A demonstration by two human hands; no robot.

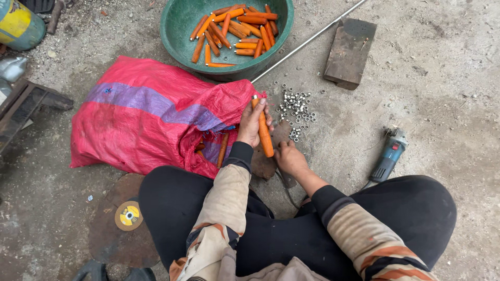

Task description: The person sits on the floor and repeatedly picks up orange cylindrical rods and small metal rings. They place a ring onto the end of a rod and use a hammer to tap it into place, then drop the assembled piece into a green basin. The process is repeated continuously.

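Orange handle (265,134) upright, tilted slightly, gripped by left hand (252,125); right hand (289,158) closed at its base

A rough grey concrete floor (448,88), dusty and gravel-strewn, is seen in flat daylight, with a dark metal frame (23,104) laid at the left edge and a brick-like block (350,52) set at top right.

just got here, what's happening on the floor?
A person sits on the concrete. Their left hand grips an orange handle upright, while the right hand rests low at its bottom end. More orange handles fill the green basin and spill from the red sack. Small metal nuts and an angle grinder lie nearby.
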